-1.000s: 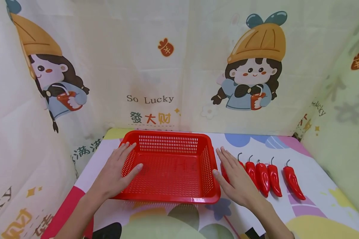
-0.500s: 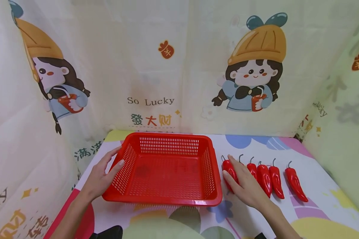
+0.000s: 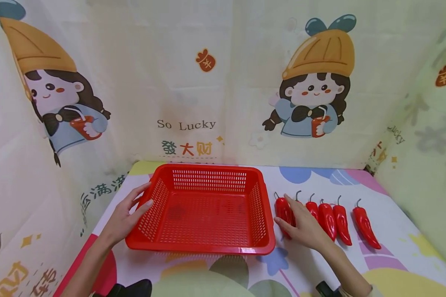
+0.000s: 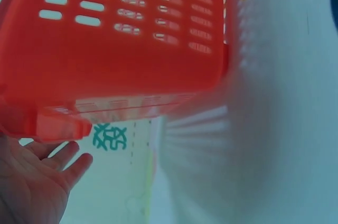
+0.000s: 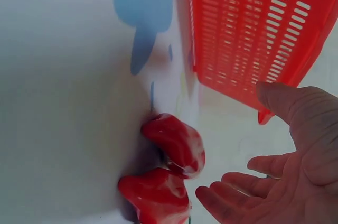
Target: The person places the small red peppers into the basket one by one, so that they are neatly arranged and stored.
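Note:
A red plastic basket (image 3: 208, 250) with slotted walls stands on the table, nothing inside it. At its left rim is my left hand (image 3: 123, 220), thumb over the rim and fingers along the outside. The left wrist view shows those fingers extended and spread beside the basket's corner lip (image 4: 58, 126). To the right of the basket, my right hand (image 3: 305, 227) hovers over the leftmost red chili peppers (image 3: 282, 211), thumb and fingers apart. From the right wrist view, two glossy peppers (image 5: 177, 147) lie below the extended fingers, which hold nothing. The hand partly hides the second pepper in the head view.
More red peppers (image 3: 327, 220) lie in a row to the right, stems pointing away. One pepper (image 3: 366, 227) sits a little apart at the row's end. A patterned cloth (image 3: 245, 82) encloses the table at the back and both sides.
My left hand has moved left, from over the basket's left side to its outer rim. My right hand has shifted right, from beside the basket's right rim to over the peppers, exposing the leftmost one.

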{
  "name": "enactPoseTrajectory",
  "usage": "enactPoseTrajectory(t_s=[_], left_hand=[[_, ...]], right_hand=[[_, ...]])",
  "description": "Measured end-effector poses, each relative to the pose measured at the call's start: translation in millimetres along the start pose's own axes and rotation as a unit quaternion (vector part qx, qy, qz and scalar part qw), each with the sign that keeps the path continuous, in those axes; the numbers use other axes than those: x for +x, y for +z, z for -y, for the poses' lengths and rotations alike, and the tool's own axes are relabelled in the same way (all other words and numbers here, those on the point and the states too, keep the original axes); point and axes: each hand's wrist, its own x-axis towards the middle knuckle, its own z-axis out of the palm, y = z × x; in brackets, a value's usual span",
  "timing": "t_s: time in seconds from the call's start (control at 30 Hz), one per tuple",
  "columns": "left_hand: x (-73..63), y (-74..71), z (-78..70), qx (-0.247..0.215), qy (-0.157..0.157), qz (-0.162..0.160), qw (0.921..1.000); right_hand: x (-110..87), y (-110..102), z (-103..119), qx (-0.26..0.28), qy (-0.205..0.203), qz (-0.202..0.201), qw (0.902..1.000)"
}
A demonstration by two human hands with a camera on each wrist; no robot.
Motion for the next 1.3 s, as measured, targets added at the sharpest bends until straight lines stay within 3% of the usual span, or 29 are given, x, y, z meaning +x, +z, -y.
enactPoseTrajectory(t_s=[0.2, 0.8, 1.1, 1.3], left_hand=[[1.8, -1.4, 4.8, -0.009, 0.003, 0.003, 0.9999], [14.5, -5.8, 16.3, 0.066, 0.038, -0.001, 0.9971], [13.5, -4.6, 18.1, 0.038, 0.030, 0.005, 0.9988], [13.8, -6.0, 19.8, 0.048, 0.040, -0.001, 0.9981]], right_hand=[[4.1, 1.2, -5.0, 0.008, 0.010, 0.020, 0.9997], [16.1, 5.6, -6.4, -0.032, 0.022, 0.036, 0.9986], [14.8, 9.6, -8.9, -0.016, 0.033, 0.041, 0.9985], [14.3, 7.0, -7.1, -0.008, 0.028, 0.034, 0.9990]])
